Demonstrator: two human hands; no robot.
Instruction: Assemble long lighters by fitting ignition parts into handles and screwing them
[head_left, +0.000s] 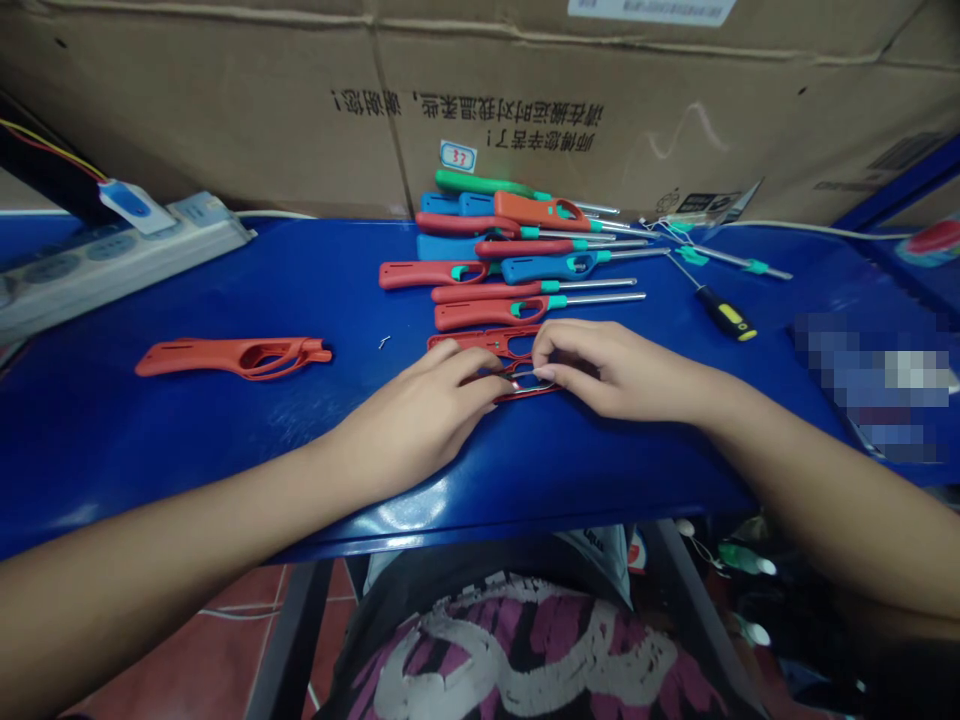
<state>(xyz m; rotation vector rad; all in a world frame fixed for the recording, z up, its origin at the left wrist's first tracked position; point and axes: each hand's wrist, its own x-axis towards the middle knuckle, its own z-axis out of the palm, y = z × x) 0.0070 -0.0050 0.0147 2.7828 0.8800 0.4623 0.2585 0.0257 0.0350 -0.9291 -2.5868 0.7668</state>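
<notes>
My left hand (442,405) curls over an open red lighter casing half (529,393) on the blue table, thumb and fingers gripping it. From the right, my right hand (600,368) reaches the same half with thumb and forefinger pinched together; what is between them is too small to make out. A thin wire-like part shows between the two hands. Just behind them lies another red casing half (465,342), partly covered by my fingers. Off to the left is an orange-red lighter body (202,357) without a metal tube, and small metal pieces (384,342) lie nearer my left hand.
Several red, blue, green and orange long-tube lighters (487,314) are stacked behind my hands. To the right lies a black-and-yellow screwdriver (724,312). A power strip (120,255) stands at the left, and a large cardboard box (262,120) forms the back.
</notes>
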